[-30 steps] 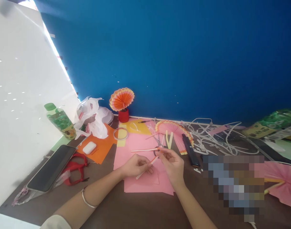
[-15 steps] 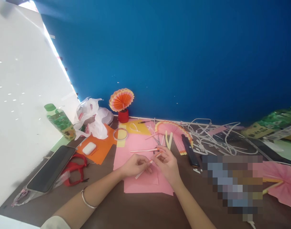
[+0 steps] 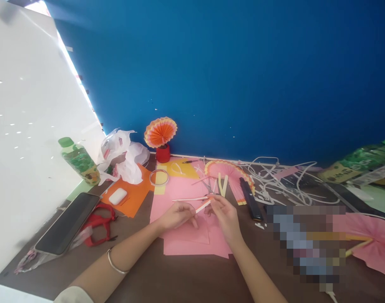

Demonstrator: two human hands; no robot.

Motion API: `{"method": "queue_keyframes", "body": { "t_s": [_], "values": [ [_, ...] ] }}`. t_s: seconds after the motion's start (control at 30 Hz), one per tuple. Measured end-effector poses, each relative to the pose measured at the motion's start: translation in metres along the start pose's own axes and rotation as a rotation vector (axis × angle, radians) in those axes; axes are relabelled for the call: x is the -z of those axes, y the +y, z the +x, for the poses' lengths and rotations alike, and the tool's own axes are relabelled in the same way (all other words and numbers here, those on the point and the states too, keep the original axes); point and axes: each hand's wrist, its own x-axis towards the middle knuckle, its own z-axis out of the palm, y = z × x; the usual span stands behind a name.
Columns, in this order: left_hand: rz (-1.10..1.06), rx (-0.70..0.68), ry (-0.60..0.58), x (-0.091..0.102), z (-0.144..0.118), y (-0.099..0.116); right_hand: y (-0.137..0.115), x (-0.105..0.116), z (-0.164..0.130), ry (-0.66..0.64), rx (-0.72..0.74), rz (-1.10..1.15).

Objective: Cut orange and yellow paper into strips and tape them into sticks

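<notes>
A narrow white-and-orange strip (image 3: 203, 206) stretches between my two hands, above the stacked pink paper (image 3: 195, 248). My left hand (image 3: 179, 215) pinches its lower left end between thumb and fingers. At its upper right end, my right hand (image 3: 224, 216) has thumb and fingertips closed on it. Just beyond my hands, a pale pink stick-like strip (image 3: 188, 199) lies across the paper. Scissors (image 3: 208, 185) rest behind my right fingers, partly hidden, beside a folded pale yellow strip (image 3: 223, 185).
A pleated pink fan (image 3: 227, 169) and a black box-cutter-like object (image 3: 250, 200) lie to the right, near tangled white cables (image 3: 274, 176). An orange paper flower (image 3: 161, 132) stands in a red pot (image 3: 163, 154). Leftward are a phone (image 3: 67, 223), red straps (image 3: 99, 225) and a bottle (image 3: 80, 162).
The strip has shifted up and right between my hands, and its loose tail below my left hand no longer shows. More of its orange-edged length is visible; my hands are slightly farther apart.
</notes>
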Motion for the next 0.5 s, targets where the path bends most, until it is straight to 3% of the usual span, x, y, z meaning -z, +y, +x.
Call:
{"method": "queue_keyframes", "body": {
  "t_s": [0.2, 0.5],
  "values": [
    [-0.028, -0.007, -0.024, 0.000, 0.000, 0.002, -0.001, 0.002, 0.002, -0.006, 0.022, 0.048],
    [0.094, 0.005, 0.011, -0.001, 0.001, 0.001, 0.006, 0.011, 0.007, 0.134, 0.032, -0.036]
  ]
}}
